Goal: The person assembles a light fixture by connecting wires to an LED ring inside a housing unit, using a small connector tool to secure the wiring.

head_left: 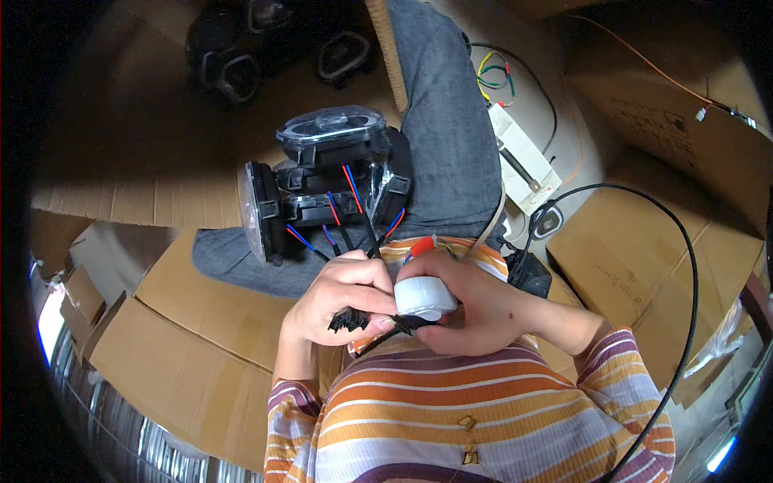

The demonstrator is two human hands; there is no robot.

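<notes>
My left hand [342,299] is closed on a bundle of black cables [349,319], whose dark ends stick out below its fingers. My right hand [479,310] grips a smooth white round piece [424,298], shaped like a short cylinder or roll; its exact kind is unclear. A thin black strip [412,324] runs between the fingertips of both hands, which nearly meet. Just beyond them, several black lamp units [332,129] with clear lenses lie stacked on my lap. Red and blue wires [352,187] lead from the lamps toward my left hand.
A large cardboard box [137,205] with more dark lamps [342,58] stands ahead on the left. At right, a white device [523,161] sits near colored clip leads [495,76]. A black cable [694,290] arcs past my right arm. More cardboard [636,233] lies at right.
</notes>
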